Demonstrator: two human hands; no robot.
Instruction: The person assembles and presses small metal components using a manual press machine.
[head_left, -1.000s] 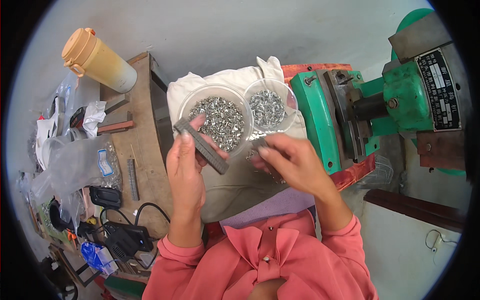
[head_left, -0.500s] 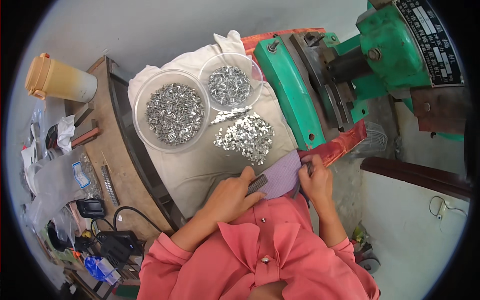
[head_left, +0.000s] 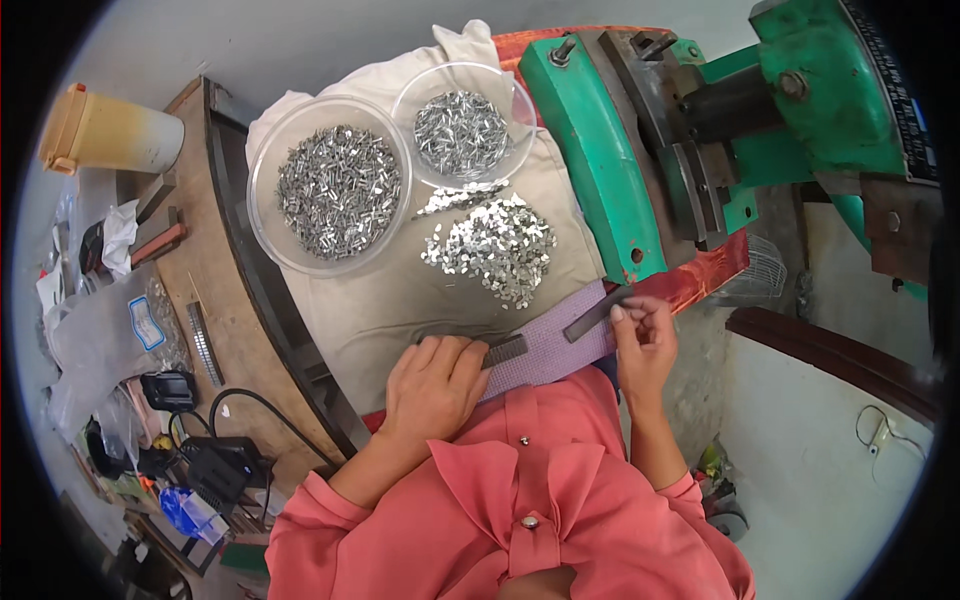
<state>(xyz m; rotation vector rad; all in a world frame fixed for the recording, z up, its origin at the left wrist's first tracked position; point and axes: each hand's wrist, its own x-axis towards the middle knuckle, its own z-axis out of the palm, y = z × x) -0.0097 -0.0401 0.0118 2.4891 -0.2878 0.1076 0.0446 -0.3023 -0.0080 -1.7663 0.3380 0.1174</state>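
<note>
— Head view: what takes up the most room?

— A green machine [head_left: 640,170] fills the upper right. Just left of it a beige cloth [head_left: 400,300] is spread over a lap, its far edge lying on a wooden bench [head_left: 215,290].

— And on the cloth?

— A large clear bowl [head_left: 330,198] of small metal pieces, a smaller clear bowl [head_left: 462,125] between it and the machine, and a loose pile of flat metal bits [head_left: 492,250] nearer the person, just below the smaller bowl.

— The hands?

— Left hand [head_left: 435,385] lies on the cloth's near edge, fingers curled over a dark metal bar [head_left: 505,351] whose end pokes out toward the machine. Right hand [head_left: 645,340], just below the machine's base, pinches a second dark bar [head_left: 597,313] between thumb and fingertips, tilted upward.
</note>
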